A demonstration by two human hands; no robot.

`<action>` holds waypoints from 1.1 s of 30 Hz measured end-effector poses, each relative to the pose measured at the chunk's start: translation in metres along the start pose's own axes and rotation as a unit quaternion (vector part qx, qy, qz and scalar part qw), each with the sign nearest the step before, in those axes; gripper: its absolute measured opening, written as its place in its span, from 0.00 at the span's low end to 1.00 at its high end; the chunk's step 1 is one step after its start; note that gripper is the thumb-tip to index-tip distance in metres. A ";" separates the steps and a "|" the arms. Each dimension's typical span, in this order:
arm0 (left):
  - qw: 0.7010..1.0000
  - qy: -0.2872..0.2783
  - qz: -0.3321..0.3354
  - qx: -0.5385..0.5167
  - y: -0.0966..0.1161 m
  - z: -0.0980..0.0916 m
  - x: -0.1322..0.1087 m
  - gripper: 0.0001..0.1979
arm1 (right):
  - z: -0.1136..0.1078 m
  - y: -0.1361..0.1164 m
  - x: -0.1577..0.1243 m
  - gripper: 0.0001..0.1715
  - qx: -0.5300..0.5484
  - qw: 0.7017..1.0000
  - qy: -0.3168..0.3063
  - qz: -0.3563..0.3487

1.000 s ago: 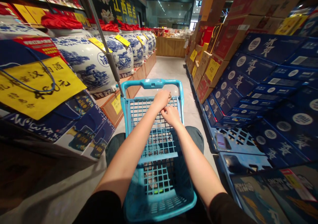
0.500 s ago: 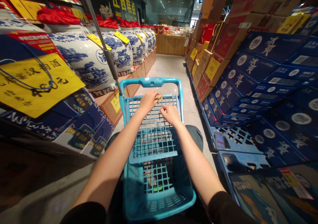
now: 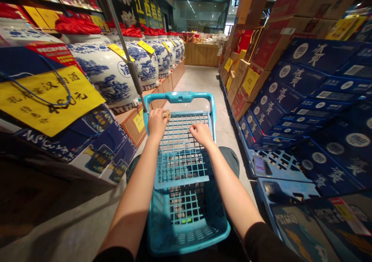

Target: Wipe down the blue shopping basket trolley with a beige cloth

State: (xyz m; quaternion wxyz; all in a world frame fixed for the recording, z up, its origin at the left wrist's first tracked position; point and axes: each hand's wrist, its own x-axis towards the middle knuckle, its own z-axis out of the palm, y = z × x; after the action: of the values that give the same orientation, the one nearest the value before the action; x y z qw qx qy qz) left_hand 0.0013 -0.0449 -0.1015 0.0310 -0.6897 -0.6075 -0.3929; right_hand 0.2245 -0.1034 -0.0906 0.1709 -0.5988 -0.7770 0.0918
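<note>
A light blue plastic shopping basket cart [image 3: 180, 157] stands in front of me in a shop aisle. My left hand [image 3: 157, 122] is closed on a small brownish cloth [image 3: 166, 115] and presses it on the basket's upright grid panel near its left edge. My right hand [image 3: 200, 132] rests on the same grid panel, fingers curled into it. The basket's handle [image 3: 180, 97] arches above both hands. A grey metal pole [image 3: 128, 60] rises from the cart's left corner.
Large blue-and-white porcelain jars [image 3: 107, 74] with red cloth tops line a wooden shelf on the left. A yellow price sign [image 3: 46, 99] hangs near me. Stacked blue boxes [image 3: 305, 99] and cardboard cartons [image 3: 247, 72] fill the right side. The tiled aisle [image 3: 200, 80] runs ahead.
My left hand slid the cloth leftward across the grid panel, from beside my right hand to the left edge. My right hand stayed nearly in place.
</note>
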 end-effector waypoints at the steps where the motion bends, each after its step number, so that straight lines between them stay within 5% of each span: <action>1: 1.000 0.007 0.000 0.003 0.000 -0.001 -0.001 0.13 | 0.000 0.000 0.000 0.23 0.001 1.000 0.001 0.001; 4: 1.000 0.002 0.020 -0.004 0.003 0.000 -0.007 0.15 | -0.001 0.000 0.000 0.23 0.003 1.000 0.000 -0.003; 10: 0.981 -0.118 0.140 -0.067 0.014 0.001 -0.032 0.18 | 0.000 0.000 0.000 0.23 -0.009 1.000 -0.002 0.007; 20: 1.000 0.021 -0.018 0.004 0.015 -0.012 -0.039 0.19 | -0.006 -0.003 -0.003 0.23 -0.008 1.000 -0.001 0.005; 29: 0.992 -0.079 0.086 -0.056 0.020 -0.001 -0.041 0.18 | -0.003 -0.001 0.001 0.24 -0.015 1.000 -0.004 0.006; 33: 0.963 -0.112 0.171 -0.174 0.028 0.013 -0.047 0.34 | 0.001 0.002 0.002 0.20 0.023 1.000 0.007 0.010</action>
State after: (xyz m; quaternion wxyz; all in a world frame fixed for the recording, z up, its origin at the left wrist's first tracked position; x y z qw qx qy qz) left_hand 0.0340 -0.0831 -0.1259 -0.0906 -0.8176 -0.4024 -0.4018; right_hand 0.2253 -0.1009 -0.0915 0.1891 -0.6032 -0.7673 0.1074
